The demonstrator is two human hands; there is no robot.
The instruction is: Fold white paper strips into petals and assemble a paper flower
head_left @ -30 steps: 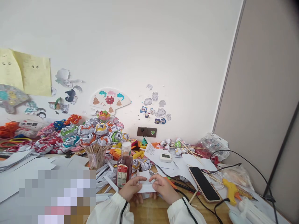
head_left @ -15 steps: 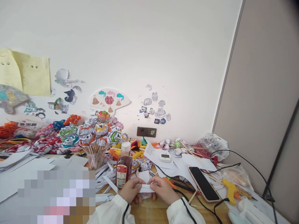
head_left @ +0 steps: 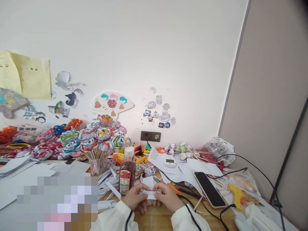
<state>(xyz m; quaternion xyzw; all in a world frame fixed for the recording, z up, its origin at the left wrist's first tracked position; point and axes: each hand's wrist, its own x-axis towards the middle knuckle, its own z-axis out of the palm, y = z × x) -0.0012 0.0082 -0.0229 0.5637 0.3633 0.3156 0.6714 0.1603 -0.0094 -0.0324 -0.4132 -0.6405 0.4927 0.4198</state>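
A narrow folded strip of white paper (head_left: 150,195) stretches between my two hands, just above the wooden table (head_left: 156,221). My left hand (head_left: 135,198) pinches its left end, thumb on top and fingers curled behind. The right end is pinched the same way by my right hand (head_left: 167,196). Close beyond my left hand stands a bottle (head_left: 125,176) with a white cap, dark red contents and a red label. Another piece of white paper (head_left: 148,181) lies just behind the strip.
Left of the bottle are scattered paper strips (head_left: 113,189) and a cup of sticks (head_left: 97,162). Paper flowers (head_left: 103,133) pile up along the wall. To the right lie a phone (head_left: 209,189), a yellow glue gun (head_left: 235,196), black cables (head_left: 218,218) and a white timer (head_left: 169,162).
The strip looks narrower between my fingers, and my thumbs have shifted slightly along it. Both hands stay in nearly the same place.
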